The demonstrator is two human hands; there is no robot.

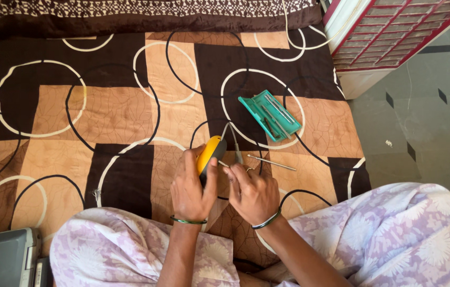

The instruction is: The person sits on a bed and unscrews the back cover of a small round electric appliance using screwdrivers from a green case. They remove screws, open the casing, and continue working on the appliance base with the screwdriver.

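Two hands at work over a brown patterned blanket on the floor. Left hand wraps a yellow mouse, tilted up on edge so its underside faces the right hand, which pinches a small screwdriver against it. A spare screwdriver and an open green tool case lie just beyond, within reach.

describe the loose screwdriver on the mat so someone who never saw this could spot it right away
Start at the brown patterned mat with cream rings, then find the open green tool case right of its middle. Just below the case, beyond the right hand, lies the loose screwdriver, thin and silvery, flat on the mat. Unlike the tools in the case, it lies alone, outside it and held by no hand.
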